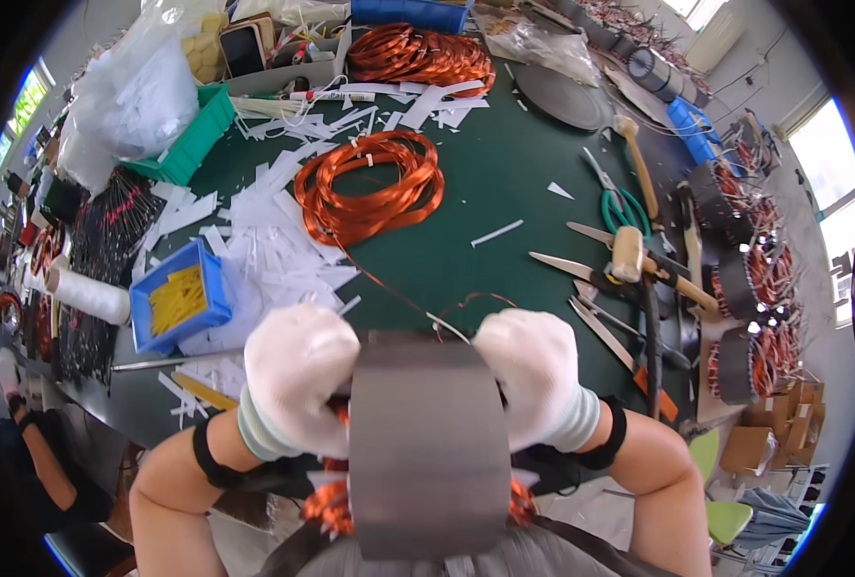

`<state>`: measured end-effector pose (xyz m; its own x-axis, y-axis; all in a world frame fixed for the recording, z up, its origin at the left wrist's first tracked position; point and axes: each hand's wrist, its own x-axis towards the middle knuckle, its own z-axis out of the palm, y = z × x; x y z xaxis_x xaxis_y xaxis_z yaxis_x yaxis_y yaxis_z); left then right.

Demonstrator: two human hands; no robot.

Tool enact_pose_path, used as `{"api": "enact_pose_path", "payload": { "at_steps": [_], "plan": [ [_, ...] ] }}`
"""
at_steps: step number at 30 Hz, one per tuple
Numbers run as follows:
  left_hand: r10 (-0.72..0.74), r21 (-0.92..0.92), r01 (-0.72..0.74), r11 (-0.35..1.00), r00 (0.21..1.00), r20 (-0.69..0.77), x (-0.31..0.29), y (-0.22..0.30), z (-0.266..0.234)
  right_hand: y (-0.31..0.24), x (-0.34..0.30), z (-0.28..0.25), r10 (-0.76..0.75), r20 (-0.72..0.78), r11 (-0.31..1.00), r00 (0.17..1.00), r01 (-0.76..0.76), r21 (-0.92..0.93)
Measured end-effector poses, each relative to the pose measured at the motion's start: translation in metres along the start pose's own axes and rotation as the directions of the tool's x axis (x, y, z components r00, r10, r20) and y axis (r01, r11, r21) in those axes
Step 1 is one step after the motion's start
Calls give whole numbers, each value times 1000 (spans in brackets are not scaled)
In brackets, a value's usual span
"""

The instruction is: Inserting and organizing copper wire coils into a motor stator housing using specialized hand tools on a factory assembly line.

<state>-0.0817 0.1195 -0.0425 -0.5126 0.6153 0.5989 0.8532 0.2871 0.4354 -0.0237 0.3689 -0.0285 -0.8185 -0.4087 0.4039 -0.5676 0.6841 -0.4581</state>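
Gloved fingers on my left hand (301, 370) and right hand (535, 370) are curled inward at either flank of the grey metal cylinder (429, 442), low in the middle of the frame. Its bulk and my own knuckles hide the fingertips, so I can't make out whether either hand is clenched on something or just folded beside it. Copper windings (327, 505) bulge out at the cylinder's lower left, with more at its lower right.

A thin copper wire (389, 289) runs down from the copper coil (336, 216), upper middle of the frame, toward a slim white sleeve (449, 328) beside my right hand.

To do this well, I'd judge, I should keep the cylinder steady, leave the wire enough slack that it neither kinks nor tugs the coil, and guide it without scraping its coating on the metal edge. The white strips (259, 240) spread left of centre could catch on the wire, so I'd keep them out of its path.

As for writing, the cylinder's wall shows none, though it is slightly blurred. White ties (370, 161) on the coil look plain. A white tube (346, 96) near the top centre bears dark printed lettering, small and only partly clear.
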Motion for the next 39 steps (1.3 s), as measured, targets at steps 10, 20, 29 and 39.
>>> {"api": "enact_pose_path", "payload": {
  "at_steps": [10,20,29,39],
  "plan": [
    [30,-158,-25,987,999,26,-3,-10,3,27,-1,24,-156,-271,942,950,226,250],
    [205,606,-155,780,979,-13,-5,62,-30,-48,-29,-46,-59,-150,992,987,41,-117],
    [-752,-819,490,299,649,114,-69,71,-4,-45,-77,-6,496,-66,664,866,-329,672],
    [-519,-600,490,632,843,142,-62,41,10,-40,-54,30,550,-127,531,826,-228,816]
  ]
}}
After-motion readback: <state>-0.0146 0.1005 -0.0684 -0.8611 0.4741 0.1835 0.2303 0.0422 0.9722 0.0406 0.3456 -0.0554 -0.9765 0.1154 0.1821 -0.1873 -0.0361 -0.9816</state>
